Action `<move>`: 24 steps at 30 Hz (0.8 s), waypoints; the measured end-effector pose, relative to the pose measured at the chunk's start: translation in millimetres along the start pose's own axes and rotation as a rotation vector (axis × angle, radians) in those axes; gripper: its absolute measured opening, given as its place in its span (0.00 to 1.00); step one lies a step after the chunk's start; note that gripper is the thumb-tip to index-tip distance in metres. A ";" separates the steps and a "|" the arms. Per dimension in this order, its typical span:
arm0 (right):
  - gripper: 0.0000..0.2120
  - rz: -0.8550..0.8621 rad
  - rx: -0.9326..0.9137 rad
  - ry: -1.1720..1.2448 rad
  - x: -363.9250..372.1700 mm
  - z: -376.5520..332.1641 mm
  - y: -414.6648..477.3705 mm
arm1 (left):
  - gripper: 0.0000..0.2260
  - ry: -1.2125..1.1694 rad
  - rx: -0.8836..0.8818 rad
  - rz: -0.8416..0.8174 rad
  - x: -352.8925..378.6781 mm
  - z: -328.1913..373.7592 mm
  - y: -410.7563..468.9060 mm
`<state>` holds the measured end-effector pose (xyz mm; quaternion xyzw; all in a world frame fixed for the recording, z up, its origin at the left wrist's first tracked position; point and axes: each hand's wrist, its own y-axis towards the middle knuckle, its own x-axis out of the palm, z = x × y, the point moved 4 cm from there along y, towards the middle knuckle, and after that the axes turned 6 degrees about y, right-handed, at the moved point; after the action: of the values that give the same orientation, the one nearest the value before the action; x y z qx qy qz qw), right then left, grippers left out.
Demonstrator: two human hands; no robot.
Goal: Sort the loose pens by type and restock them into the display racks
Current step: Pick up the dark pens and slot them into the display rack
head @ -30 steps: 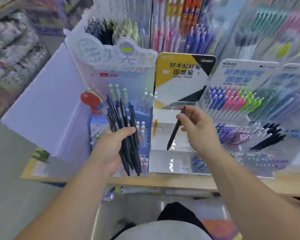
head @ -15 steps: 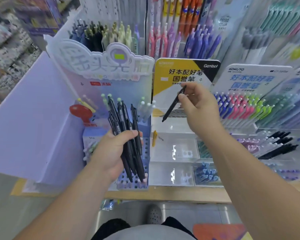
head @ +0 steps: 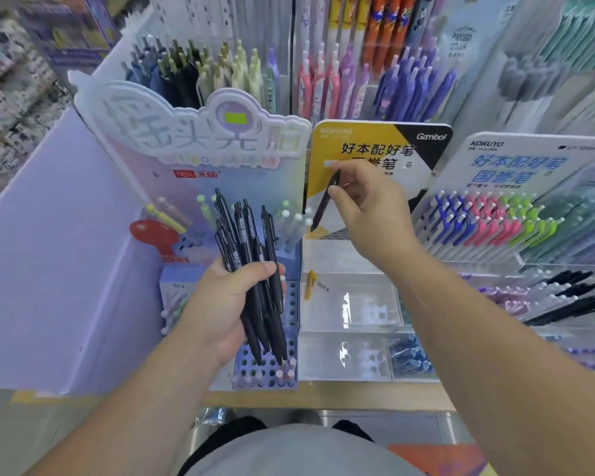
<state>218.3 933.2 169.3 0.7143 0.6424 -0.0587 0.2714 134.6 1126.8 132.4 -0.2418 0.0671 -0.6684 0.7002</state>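
At shelf front, chest height: left hand (head: 232, 305) is up, palm turned inward, fingers curled round a bundle of black pens (head: 248, 242). Clicker ends point up and tips down, over the blue perforated rack (head: 244, 371).

Right hand (head: 368, 214) reaches forward. Thumb and fingers pinch a single black pen (head: 323, 204), tilted with its tip down-left, in front of the yellow header card (head: 323, 149).

Clear acrylic rack (head: 351, 317) below: one yellow pen (head: 310, 285) at the left edge, blue pens (head: 409, 355) in a lower compartment.

Neighbouring white rack (head: 529, 159): rows of blue, pink and green pens (head: 488, 225), with black pens (head: 571, 297) lower down.
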 end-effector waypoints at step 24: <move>0.10 -0.158 -0.111 -0.313 25.4 21.6 1.4 | 0.04 -0.005 -0.029 0.011 3.6 -9.2 0.9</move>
<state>229.6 945.7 140.4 0.6277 0.6486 -0.1545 0.4018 132.0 1121.0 124.9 -0.2535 0.0764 -0.6627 0.7006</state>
